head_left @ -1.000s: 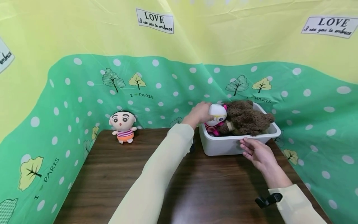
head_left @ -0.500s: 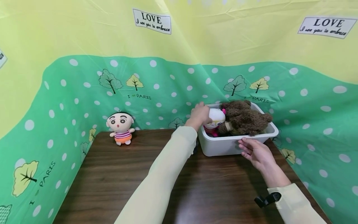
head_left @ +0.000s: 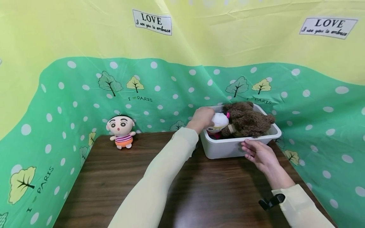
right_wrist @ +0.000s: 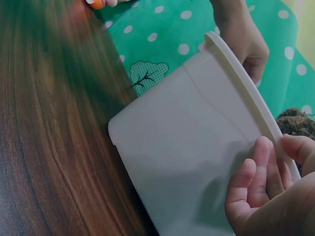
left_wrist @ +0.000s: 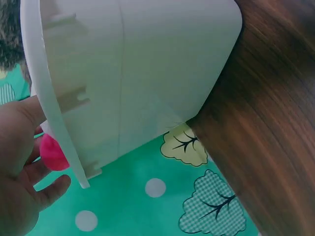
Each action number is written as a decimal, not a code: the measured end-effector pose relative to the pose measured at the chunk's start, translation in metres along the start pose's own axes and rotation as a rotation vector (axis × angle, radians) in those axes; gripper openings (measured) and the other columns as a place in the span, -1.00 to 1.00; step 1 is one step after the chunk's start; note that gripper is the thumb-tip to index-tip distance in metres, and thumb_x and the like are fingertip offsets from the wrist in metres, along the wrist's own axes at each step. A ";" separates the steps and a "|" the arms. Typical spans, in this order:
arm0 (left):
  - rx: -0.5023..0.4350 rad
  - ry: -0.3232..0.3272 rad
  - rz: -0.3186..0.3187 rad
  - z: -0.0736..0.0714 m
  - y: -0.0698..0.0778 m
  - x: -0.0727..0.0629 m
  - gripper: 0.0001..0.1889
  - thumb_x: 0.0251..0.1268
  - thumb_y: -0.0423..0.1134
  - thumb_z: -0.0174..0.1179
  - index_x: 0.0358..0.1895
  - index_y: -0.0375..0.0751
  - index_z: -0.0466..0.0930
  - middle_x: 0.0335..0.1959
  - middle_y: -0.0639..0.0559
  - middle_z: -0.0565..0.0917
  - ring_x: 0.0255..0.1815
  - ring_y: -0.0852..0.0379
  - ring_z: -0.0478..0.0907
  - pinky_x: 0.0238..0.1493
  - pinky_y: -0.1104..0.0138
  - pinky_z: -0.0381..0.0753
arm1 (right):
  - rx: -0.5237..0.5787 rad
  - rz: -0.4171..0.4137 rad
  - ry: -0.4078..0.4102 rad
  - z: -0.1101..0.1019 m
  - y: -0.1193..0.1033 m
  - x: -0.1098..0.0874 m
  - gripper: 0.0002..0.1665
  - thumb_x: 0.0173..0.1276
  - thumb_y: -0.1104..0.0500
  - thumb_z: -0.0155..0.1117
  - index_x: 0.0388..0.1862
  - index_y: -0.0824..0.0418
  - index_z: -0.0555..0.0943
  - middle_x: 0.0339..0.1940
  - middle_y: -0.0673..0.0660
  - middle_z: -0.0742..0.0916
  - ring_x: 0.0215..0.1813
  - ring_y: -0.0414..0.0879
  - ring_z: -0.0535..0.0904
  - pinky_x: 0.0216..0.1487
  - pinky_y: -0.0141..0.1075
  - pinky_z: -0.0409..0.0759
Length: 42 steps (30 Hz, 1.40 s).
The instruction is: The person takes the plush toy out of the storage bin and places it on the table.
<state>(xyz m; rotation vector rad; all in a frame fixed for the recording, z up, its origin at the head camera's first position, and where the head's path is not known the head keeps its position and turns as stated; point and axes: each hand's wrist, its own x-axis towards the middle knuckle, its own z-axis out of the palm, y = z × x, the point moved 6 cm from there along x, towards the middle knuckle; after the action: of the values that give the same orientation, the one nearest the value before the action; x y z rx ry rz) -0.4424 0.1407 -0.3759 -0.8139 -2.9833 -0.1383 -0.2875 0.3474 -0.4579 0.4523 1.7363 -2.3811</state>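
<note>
A dark wood table point(head_left: 211, 186) fills the foreground. At four o'clock in the head view, a person's right hand point(head_left: 261, 155), with a black device point(head_left: 278, 199) at the cuff, pinches the front rim of a white bin point(head_left: 225, 149) between thumb and curled fingers. Farther in, just off centre toward three o'clock, the left hand point(head_left: 201, 117) curls its fingers about a white-headed doll point(head_left: 220, 120) tilted inside the bin, at its nine o'clock end; the exact hold is partly hidden. Pressed close to the doll, from the bin's middle toward three o'clock, a brown plush bear point(head_left: 251, 121) lies heaped above the rim. The tight fit looks like the main hazard: pushing the doll down could shove the bear up and over the edge, while lifting it could snag it on the rim. Too hard a tug from the right hand could tip or skid the bin. Near nine o'clock, well apart, a striped-shirt doll point(head_left: 122, 130) sits upright before a green-and-yellow printed cloth point(head_left: 176, 60).
</note>
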 end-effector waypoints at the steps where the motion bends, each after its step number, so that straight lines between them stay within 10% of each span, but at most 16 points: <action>1: 0.004 -0.001 0.008 -0.001 0.000 0.000 -0.67 0.31 0.02 0.42 0.06 0.02 0.70 -0.08 0.17 0.73 -0.11 0.18 0.61 0.05 0.27 0.62 | -0.004 -0.001 0.001 0.000 0.000 0.000 -0.94 0.48 0.03 0.35 -0.16 -0.04 0.69 -0.25 -0.13 0.83 -0.19 -0.27 0.73 -0.22 -0.33 0.68; 14: -0.405 0.066 -0.075 -0.033 -0.010 -0.013 -0.64 0.20 -0.13 0.50 0.08 -0.02 0.77 0.02 0.14 0.75 -0.01 0.17 0.62 0.00 0.35 0.64 | -0.026 0.008 0.010 0.001 0.000 0.001 -0.95 0.48 0.04 0.36 -0.20 -0.06 0.72 -0.27 -0.13 0.83 -0.21 -0.27 0.74 -0.25 -0.32 0.67; 33: -0.563 0.193 -0.070 -0.072 -0.021 -0.023 -0.82 0.25 -0.17 0.44 -0.11 -0.05 0.84 -0.19 0.14 0.77 -0.15 0.19 0.61 -0.17 0.41 0.62 | -0.018 0.012 0.026 -0.001 -0.001 -0.002 -0.94 0.48 0.05 0.37 -0.19 -0.04 0.74 -0.28 -0.13 0.84 -0.24 -0.29 0.73 -0.26 -0.34 0.68; 42: -0.691 0.228 -0.104 -0.099 -0.032 -0.030 -0.69 0.33 -0.15 0.41 0.10 -0.09 0.77 -0.02 0.06 0.77 -0.02 0.16 0.64 -0.07 0.37 0.70 | -0.008 0.013 0.008 0.000 -0.002 -0.002 -0.93 0.48 0.05 0.36 -0.18 -0.04 0.75 -0.28 -0.14 0.83 -0.24 -0.29 0.72 -0.25 -0.34 0.67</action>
<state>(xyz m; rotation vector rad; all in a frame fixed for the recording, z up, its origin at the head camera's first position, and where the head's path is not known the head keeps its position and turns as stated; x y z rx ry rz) -0.4314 0.0883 -0.2820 -0.6109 -2.7452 -1.2201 -0.2862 0.3478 -0.4554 0.4707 1.7397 -2.3663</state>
